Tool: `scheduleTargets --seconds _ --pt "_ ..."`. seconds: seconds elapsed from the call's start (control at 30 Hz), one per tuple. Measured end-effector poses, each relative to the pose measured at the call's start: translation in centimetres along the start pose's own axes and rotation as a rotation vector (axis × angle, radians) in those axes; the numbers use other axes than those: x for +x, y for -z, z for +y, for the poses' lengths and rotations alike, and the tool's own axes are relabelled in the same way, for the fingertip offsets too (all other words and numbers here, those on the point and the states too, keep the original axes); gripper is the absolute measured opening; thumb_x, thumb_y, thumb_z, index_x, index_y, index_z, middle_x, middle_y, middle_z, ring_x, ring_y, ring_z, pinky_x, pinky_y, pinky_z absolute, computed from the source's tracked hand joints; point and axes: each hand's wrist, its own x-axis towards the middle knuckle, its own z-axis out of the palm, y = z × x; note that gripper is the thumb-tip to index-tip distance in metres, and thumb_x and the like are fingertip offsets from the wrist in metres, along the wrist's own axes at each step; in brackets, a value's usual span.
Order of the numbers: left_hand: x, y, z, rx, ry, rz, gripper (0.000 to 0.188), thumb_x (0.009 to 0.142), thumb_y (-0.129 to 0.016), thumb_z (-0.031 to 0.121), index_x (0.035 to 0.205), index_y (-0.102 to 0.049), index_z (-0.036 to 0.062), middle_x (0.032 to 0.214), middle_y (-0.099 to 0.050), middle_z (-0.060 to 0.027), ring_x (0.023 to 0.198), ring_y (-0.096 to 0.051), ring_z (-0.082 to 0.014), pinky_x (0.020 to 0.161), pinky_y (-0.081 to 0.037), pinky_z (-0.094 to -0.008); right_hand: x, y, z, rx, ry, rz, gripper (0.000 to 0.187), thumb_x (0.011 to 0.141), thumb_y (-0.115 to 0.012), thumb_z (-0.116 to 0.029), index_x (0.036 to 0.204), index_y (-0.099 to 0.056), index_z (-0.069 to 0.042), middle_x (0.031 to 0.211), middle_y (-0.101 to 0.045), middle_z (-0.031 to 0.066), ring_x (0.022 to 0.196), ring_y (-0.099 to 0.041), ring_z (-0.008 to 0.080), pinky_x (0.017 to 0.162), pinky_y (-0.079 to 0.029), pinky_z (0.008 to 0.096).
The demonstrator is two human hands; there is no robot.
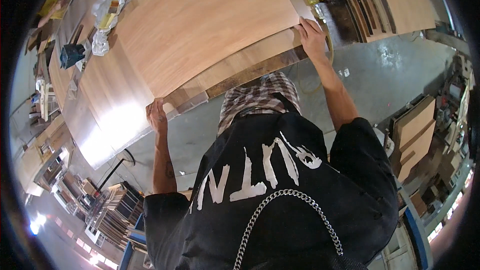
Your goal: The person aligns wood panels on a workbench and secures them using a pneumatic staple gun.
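A thin, light-brown plywood sheet (210,30) lies over a worktable (250,72), its near edge running between my two hands. My left hand (157,115) is closed on the sheet's near left corner, fingers bent over the edge. At the near right corner, my right hand (313,39) pinches the sheet between thumb and fingers. Under the near edge shows a strip of another wooden surface. The sheet's far end runs out of view at the top.
On the table's left lie a crumpled clear plastic bag (102,17) and a dark blue box-like object (72,55). Boards stand stacked at the upper right (400,0). More panels (415,132) lean at the right. Another person (55,2) is partly visible at upper left.
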Motion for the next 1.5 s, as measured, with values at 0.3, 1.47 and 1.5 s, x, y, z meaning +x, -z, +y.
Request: scheduleTargets --seconds 0.3,1.47,1.5 --pt "0.8 -0.6 -0.6 -0.104 0.021 0.042 0.013 0.088 -0.057 0.011 0.088 -0.066 0.0012 0.085 -0.064 -0.0158 0.084 -0.058 -0.0317 0.077 -0.047 -0.0409 1.2 1.1 -0.6 0.054 -0.206 -0.094 0.028 0.080 -0.069 -0.009 0.107 -0.068 -0.003 0.096 -0.067 0.0123 0.084 -0.066 0.0273 0.072 -0.053 0.0338" --pt "29.9 -8.3 -20.5 -0.517 0.481 0.457 0.059 0.083 -0.068 0.034 0.126 -0.049 -0.0020 0.076 -0.063 -0.0125 0.071 -0.061 -0.0291 0.074 -0.049 -0.0394 -1.2 5.7 -9.0 0.098 -0.592 0.020 0.060 0.093 -0.057 -0.013 0.144 -0.030 0.003 0.091 -0.065 0.0121 0.078 -0.060 0.0181 0.075 -0.051 0.0301" --pt "30.4 -8.0 -21.6 -0.726 0.670 0.373 0.058 0.082 -0.069 0.031 0.124 -0.050 -0.0042 0.070 -0.062 -0.0108 0.067 -0.061 -0.0294 0.073 -0.048 -0.0418 0.8 5.1 -10.7 0.109 -0.715 -0.010 0.062 0.091 -0.061 -0.014 0.143 -0.031 0.003 0.093 -0.061 0.0091 0.080 -0.059 0.0150 0.072 -0.053 0.0266"
